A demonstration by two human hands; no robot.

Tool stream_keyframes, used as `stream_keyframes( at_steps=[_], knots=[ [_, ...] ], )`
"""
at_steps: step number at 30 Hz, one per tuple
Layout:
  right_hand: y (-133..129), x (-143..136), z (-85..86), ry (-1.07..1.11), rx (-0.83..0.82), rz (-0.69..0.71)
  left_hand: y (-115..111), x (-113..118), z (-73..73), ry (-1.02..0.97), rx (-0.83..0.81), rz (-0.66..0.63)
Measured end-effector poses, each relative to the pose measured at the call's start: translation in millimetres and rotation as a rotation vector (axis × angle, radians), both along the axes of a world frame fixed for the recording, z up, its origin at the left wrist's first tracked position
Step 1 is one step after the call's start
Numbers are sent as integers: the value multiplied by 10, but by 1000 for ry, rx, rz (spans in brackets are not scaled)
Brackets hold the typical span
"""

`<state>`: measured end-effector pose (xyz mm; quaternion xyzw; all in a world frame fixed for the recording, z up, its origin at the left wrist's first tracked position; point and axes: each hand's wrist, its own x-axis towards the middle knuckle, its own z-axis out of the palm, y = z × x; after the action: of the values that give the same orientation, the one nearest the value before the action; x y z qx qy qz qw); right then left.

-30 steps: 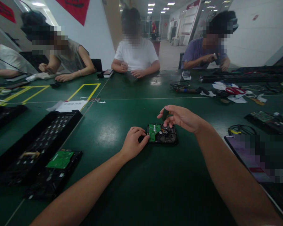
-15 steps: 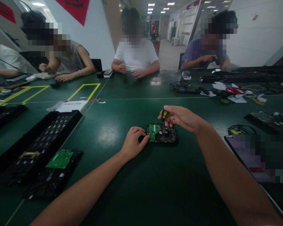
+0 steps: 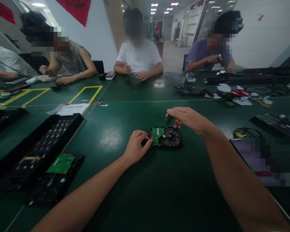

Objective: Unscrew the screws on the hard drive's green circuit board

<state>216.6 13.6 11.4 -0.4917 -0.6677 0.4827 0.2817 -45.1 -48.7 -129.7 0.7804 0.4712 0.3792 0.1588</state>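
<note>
Nearest me was the dark green surface (image 3: 135,206), with a spare hard drive (image 3: 62,164) lying on it to my left, its green board upward. Ahead, in the middle, a black hard drive (image 3: 175,141) lay flat, circuit board (image 3: 157,132) up. My left hand (image 3: 137,146) rested at its left end, thumb and fingers apart, the thumb against the edge. The fingers of my right hand (image 3: 189,118) were clamped on a small dark screwdriver (image 3: 169,119), tilted over the drive, its shaft pointing down beside the board; I couldn't tell whether the tip sat in a screw.

With so light a hold at one end, I judged that a sideways push could swivel the drive, and a slanted tip could slip and scratch the board. My wrist could also scatter the tiny screws (image 3: 186,130), as they appeared to be, just right of the drive.

Left of me stood a long black tray (image 3: 74,127). Farther off, right, lay tangled cables (image 3: 240,93). Across the surface sat people, one in a white shirt (image 3: 147,56), another in purple (image 3: 197,53).
</note>
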Motion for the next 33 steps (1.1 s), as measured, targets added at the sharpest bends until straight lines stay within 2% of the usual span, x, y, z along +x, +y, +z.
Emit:
stream_keyframes(
  at_steps=[5, 11, 19, 27, 33],
  knots=[
    [8, 74, -25, -119, 92, 29, 9, -4, -9, 5, 0, -2],
    [-77, 77, 65, -261, 179, 9, 16, -11, -21, 5, 9, -4],
    [-15, 58, -4, -180, 34, -56, 12, 2, -20, -2, 2, 1],
    [-54, -22, 41, 18, -204, 76, 2, 1, 3, -3, -3, 3],
    [-50, -16, 18, 130, -290, 106, 3, 2, -6, -2, -3, 3]
  ],
)
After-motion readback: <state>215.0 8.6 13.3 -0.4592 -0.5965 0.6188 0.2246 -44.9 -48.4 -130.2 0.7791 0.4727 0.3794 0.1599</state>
